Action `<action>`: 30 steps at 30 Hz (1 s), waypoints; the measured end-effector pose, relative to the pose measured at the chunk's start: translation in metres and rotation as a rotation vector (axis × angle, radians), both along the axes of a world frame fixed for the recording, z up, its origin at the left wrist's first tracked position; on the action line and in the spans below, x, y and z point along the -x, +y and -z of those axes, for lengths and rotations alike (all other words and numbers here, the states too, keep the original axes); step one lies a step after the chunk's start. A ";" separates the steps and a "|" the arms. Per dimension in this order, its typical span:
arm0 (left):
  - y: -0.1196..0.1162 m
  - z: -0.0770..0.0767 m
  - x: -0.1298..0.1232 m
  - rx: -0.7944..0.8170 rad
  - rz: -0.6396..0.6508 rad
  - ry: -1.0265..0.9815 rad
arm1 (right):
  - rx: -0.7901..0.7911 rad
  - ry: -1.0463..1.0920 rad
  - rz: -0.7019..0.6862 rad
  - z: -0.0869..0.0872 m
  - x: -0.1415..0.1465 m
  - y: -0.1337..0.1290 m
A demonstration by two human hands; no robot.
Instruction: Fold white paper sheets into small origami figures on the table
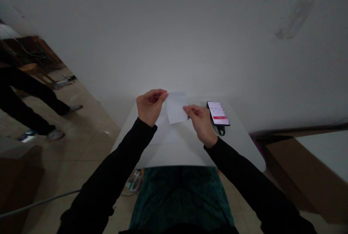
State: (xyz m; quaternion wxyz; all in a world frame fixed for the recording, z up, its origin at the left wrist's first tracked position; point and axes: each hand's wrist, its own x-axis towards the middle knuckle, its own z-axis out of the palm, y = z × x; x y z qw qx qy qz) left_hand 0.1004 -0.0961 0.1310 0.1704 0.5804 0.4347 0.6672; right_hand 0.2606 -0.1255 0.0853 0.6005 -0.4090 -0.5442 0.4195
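The paper (176, 107), its long axis running near to far, sits between the fingers: left hand (150, 107) pinching its far left corner, right hand (200, 122) its right edge.

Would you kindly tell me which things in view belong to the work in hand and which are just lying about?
In use, it seems:
white paper, held by the left hand and right hand
white table, beneath them

Apparently just lying about:
phone, on the table
grey cable, lower left
wooden stool, far left
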 end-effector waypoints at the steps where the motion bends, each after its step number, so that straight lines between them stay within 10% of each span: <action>1: 0.001 0.001 0.000 -0.008 -0.007 -0.015 | 0.004 0.017 -0.003 0.002 0.002 0.000; 16: 0.012 0.039 0.016 0.067 -0.038 -0.097 | 0.088 0.014 -0.086 0.006 -0.002 0.001; 24: -0.022 0.012 0.023 -0.019 0.215 0.444 | -0.119 -0.515 -0.348 -0.020 -0.037 -0.002; 30: -0.034 0.004 0.018 0.108 0.363 0.472 | -0.241 -0.611 -0.266 -0.036 -0.043 -0.010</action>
